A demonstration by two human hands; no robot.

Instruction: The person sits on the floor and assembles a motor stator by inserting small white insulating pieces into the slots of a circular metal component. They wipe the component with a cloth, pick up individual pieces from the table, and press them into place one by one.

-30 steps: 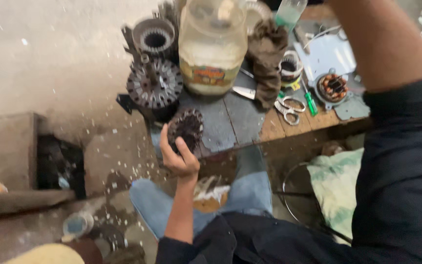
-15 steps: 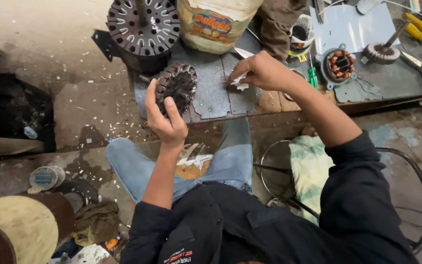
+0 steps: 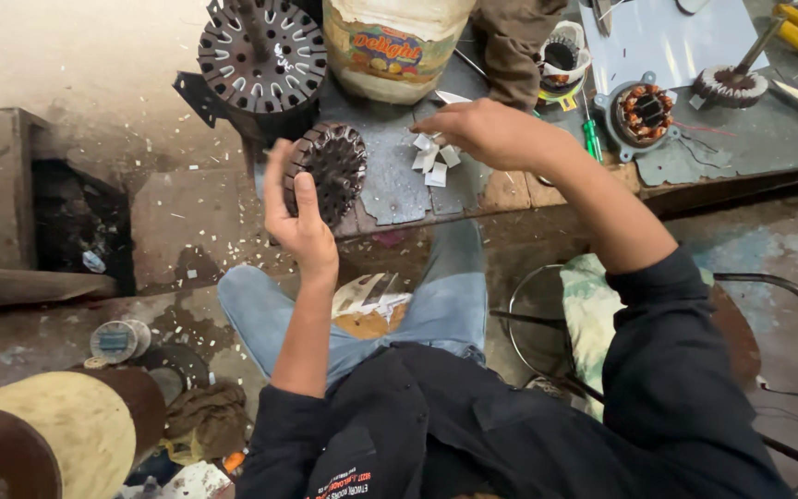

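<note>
Holding a dark slotted stator core (image 3: pixel 330 171) upright in my left hand (image 3: pixel 296 217), just beside the big plastic jar (image 3: pixel 397 46) on the low bench (image 3: pixel 741 152). My right hand (image 3: pixel 482 134), fingers loosely curled and holding nothing, reaches the white paper slips (image 3: pixel 434 155) below the jar. I should pinch one slip cleanly and keep the core steady.

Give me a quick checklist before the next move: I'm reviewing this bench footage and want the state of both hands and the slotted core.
1. Left hand has a grip on the slotted core: ok, fingers wrap its rim.
2. Core lifted off the workbench: cannot tell.
3. Right hand over the white paper strips: ok.
4. Right hand actually holding a strip: cannot tell, fingertips hide it.
5. Large slotted stack apart from the held core: ok.
6. Plastic jar upright: ok.
</note>
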